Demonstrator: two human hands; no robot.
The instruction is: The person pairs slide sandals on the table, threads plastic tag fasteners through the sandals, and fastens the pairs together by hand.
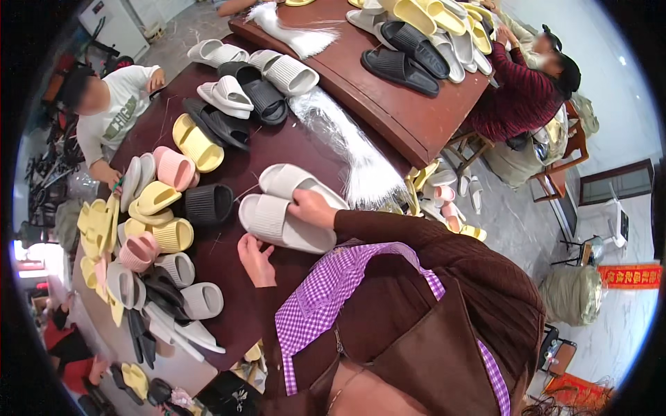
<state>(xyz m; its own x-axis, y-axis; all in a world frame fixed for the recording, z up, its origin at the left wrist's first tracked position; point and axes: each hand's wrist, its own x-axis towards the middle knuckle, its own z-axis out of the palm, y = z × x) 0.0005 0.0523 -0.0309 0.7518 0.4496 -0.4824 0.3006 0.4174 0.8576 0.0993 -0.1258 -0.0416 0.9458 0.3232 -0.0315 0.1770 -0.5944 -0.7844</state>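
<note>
Right hand [310, 208]: fingers closed on grey slipper pair [288, 208], centre of brown table [277, 149]. Left hand [257, 260]: open, flat on table, just near of pair. Loose slippers [149, 229] left, unsorted; approx. midway.

Black slippers [244, 104] and yellow slippers [196, 143] are lying across the dark worktop [291, 149], while a clear bundle of plastic strands [347, 149] is trailing over its edge

Two pale grey ribbed slide slippers [288, 211], paired side by side, soles down on the dark brown table, toes pointing up-left.
</note>
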